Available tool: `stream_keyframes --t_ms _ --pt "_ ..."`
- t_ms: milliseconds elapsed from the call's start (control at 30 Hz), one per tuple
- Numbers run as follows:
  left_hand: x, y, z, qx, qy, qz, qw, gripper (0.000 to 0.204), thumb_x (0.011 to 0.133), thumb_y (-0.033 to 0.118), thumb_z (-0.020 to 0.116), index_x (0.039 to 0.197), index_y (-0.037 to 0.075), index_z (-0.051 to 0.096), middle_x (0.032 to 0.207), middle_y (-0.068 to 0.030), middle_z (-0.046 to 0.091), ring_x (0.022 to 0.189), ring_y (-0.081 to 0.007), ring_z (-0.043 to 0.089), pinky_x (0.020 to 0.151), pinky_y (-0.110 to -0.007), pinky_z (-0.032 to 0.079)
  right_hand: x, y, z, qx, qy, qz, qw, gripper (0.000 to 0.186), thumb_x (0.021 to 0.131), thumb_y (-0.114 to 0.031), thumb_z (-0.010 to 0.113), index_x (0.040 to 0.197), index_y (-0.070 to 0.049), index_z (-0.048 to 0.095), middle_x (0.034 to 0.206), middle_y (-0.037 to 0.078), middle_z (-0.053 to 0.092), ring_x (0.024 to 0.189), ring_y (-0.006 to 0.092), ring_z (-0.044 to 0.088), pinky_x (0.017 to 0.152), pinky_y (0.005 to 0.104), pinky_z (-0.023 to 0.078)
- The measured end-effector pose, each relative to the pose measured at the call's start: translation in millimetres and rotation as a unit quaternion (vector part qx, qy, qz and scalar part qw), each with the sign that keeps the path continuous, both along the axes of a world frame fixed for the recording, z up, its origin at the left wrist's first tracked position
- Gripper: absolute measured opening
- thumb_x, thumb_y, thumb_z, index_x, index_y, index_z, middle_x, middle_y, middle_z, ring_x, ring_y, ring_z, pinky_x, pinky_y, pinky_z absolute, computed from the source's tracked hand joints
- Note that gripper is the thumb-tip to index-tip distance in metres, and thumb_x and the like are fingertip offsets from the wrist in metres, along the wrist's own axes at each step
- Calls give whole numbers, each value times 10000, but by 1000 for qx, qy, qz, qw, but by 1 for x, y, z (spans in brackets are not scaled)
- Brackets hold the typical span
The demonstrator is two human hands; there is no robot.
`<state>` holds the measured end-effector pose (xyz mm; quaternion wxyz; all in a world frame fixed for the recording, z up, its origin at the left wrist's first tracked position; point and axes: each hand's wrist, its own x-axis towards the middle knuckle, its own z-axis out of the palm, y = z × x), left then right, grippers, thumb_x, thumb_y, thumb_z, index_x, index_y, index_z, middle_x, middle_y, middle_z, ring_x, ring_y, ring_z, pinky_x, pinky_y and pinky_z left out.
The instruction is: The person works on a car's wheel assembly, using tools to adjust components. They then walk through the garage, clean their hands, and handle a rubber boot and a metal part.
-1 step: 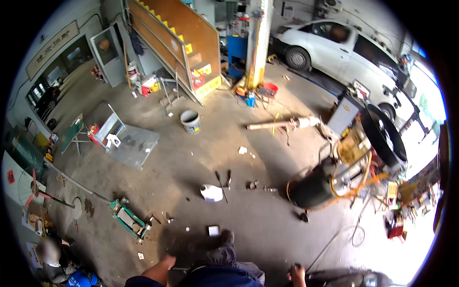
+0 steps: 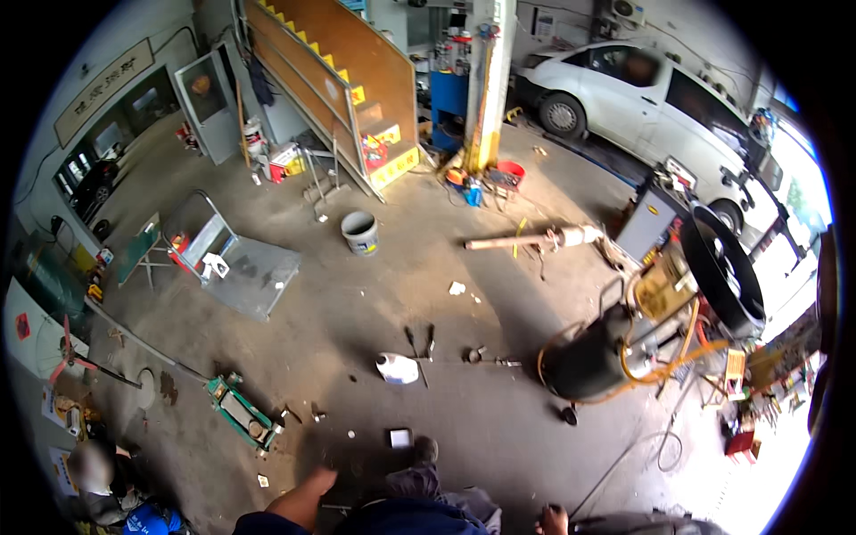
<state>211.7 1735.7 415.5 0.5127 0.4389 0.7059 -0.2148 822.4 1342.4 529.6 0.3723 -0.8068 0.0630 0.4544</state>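
Observation:
My left hand (image 2: 316,481) hangs at the bottom centre beside my dark-clad body, near a small white square (image 2: 399,438) on the floor; its fingers are too small and blurred to read. My right hand (image 2: 551,519) at the lower edge has fingers curled round something dark that I cannot make out, near a thin hose (image 2: 615,462). Ahead on the floor lie a white jug (image 2: 398,369), a dark-handled tool (image 2: 421,346) and small metal parts (image 2: 481,357). A green floor jack (image 2: 239,412) with a long handle sits to the left.
A co-worker (image 2: 98,481) is at lower left. A flat trolley (image 2: 254,276), bucket (image 2: 360,234) and staircase (image 2: 379,107) stand ahead. An exhaust pipe (image 2: 526,241), black tank (image 2: 584,357) and tyre machine (image 2: 655,218) occupy the right, with a white van (image 2: 624,98) behind.
The whole view has shifted slightly downward in the picture as my head moved. My left hand sits marginally higher, my right slightly lower.

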Motion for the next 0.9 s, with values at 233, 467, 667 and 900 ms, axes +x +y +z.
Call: stream_keyframes --t_ms 233,467,667,900 --pt "403 291 153 448 -148 -194 860 405 964 401 704 1186 63 670 1184 -191 741 1107 -400 698 943 -470 556 90 -1 -55 -64 50 -109 991 431 1028 -310 655 1348 -36 565 869 176 706 611 296 656 458 436 498" --pt "578 422 176 465 -129 -186 856 488 954 410 709 1236 13 673 1217 -260 699 1165 -439 659 1010 -484 536 288 134 -142 -24 138 -110 984 375 1019 -210 577 1344 -26 537 914 223 715 606 303 708 444 406 547" --pt "604 451 138 269 -13 -126 955 663 940 478 700 1418 27 609 1439 -260 623 1349 -411 586 1104 -479 491 439 364 -49 70 -1 17 997 416 1026 -192 615 1386 3 539 915 193 725 620 255 720 498 343 571" --pt "586 522 60 66 101 -270 955 323 958 375 752 1017 57 751 911 -142 768 794 -321 740 668 -482 569 568 577 21 135 -53 -45 988 413 1034 -240 641 1339 36 609 1091 154 756 813 243 758 638 346 623"
